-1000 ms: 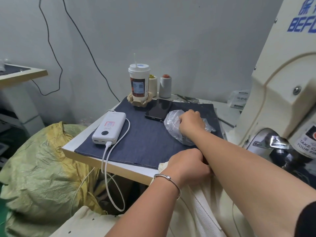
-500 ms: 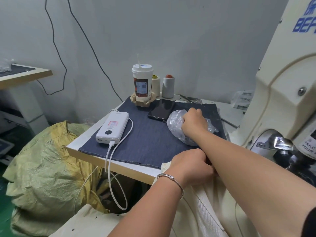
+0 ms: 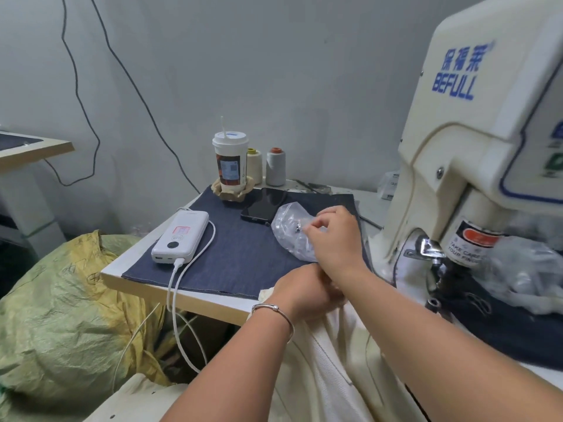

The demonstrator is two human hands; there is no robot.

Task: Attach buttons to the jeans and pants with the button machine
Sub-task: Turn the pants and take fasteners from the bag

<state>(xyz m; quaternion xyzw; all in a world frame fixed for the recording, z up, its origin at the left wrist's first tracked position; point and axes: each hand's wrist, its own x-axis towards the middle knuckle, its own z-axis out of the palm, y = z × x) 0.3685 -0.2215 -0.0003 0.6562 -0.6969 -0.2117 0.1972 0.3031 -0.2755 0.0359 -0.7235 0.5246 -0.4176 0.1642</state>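
My right hand point(image 3: 333, 236) hovers over a clear plastic bag of buttons point(image 3: 289, 231) on the dark denim mat point(image 3: 237, 254). Its fingertips pinch a small metal button point(image 3: 299, 227) just above the bag. My left hand point(image 3: 304, 292), a silver bangle on its wrist, grips the cream pants point(image 3: 323, 354) at the table's front edge, partly hidden under my right forearm. The cream button machine point(image 3: 475, 147) stands at the right, its pressing head point(image 3: 432, 254) over dark jeans fabric point(image 3: 502, 324).
On the mat lie a white power bank point(image 3: 181, 237) with its cable, a black phone point(image 3: 263, 205) and a drink cup point(image 3: 230, 161). Two thread cones point(image 3: 275, 166) stand behind. A yellow-green sack point(image 3: 61, 315) sits at the left below the table. More plastic point(image 3: 524, 269) lies beside the machine.
My right hand has come out of the plastic bag and lifted slightly, now with a small button pinched in its fingertips. My left hand has kept its grip on the cream pants.
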